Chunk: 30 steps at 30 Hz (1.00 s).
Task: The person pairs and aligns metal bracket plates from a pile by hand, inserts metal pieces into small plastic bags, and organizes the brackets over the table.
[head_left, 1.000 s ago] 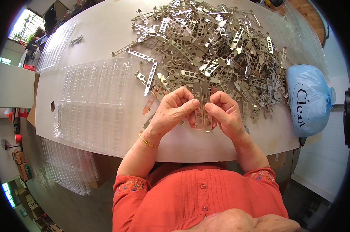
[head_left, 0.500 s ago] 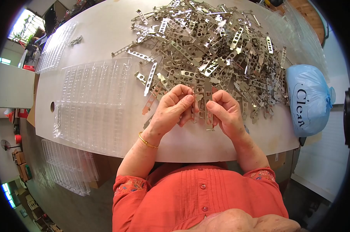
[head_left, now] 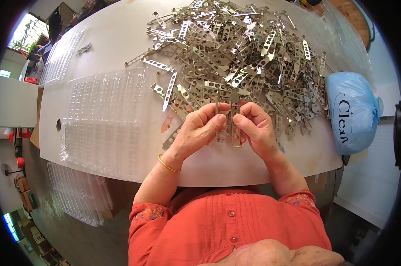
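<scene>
My left hand [head_left: 205, 127] is closed on a thin metal bracket [head_left: 218, 98], which stands nearly edge-on between thumb and fingers. In my right hand [head_left: 255, 126] I pinch another metal bracket [head_left: 235, 105], held upright with its flat face showing. The two brackets are close together, side by side, with a narrow gap. Just beyond my hands lies a big heap of loose metal brackets [head_left: 236, 53], slotted with round holes. A few single brackets [head_left: 170, 91] lie at the heap's left edge, near my left hand.
On the left of the table [head_left: 200, 170] lies a clear plastic tray [head_left: 105, 119] with rows of slots; another clear tray [head_left: 61, 55] is farther back. More trays [head_left: 78, 193] sit below the table edge. A blue plastic bag [head_left: 355, 115] stands at the right.
The left bracket has turned more edge-on, and the two brackets are drawn closer together. Both hands have shifted slightly; the view has moved a little.
</scene>
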{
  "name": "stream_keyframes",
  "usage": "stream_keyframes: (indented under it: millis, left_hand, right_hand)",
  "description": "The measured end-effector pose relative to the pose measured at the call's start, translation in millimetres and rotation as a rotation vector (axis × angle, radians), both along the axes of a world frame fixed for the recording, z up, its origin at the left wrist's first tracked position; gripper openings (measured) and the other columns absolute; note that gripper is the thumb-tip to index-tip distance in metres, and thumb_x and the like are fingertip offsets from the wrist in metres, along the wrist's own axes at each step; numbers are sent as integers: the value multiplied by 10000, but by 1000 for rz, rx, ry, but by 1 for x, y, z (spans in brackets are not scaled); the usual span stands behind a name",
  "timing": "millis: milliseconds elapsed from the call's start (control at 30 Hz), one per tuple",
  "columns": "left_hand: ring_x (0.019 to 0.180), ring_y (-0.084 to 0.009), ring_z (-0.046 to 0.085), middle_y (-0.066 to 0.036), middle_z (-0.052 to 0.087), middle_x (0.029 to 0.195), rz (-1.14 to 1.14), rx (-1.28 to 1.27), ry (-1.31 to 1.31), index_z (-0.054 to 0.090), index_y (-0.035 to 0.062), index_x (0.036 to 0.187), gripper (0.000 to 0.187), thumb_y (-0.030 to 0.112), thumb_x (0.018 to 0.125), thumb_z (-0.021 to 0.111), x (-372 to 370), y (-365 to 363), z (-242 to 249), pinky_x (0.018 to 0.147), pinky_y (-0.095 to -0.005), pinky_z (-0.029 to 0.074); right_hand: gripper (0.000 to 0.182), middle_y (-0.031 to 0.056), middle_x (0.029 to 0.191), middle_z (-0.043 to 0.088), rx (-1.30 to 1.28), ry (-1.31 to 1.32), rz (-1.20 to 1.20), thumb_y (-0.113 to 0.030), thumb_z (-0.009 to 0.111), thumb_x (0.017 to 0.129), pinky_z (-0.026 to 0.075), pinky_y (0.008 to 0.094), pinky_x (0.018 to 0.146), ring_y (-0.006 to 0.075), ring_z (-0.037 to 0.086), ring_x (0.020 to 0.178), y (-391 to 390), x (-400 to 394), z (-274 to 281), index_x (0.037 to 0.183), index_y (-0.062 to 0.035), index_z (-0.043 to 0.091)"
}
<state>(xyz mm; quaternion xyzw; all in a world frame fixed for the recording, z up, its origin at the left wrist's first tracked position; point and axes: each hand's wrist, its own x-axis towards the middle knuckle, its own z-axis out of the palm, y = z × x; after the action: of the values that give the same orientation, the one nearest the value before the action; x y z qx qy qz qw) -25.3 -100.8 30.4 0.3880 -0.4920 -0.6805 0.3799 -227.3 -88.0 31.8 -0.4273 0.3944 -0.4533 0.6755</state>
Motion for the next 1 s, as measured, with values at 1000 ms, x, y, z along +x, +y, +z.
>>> stream_keyframes:
  millis: [1000]
  left_hand:
    - [667,-65,605,-46,652,949,-174,241,221,522,48,1215,314,322,1072,466,1,0,7,455,-215,474]
  right_hand:
    - [109,-10,766,623,-12,69,22,-140,619,994,476,186,504,31,581,600,4,3,5,950,-68,549]
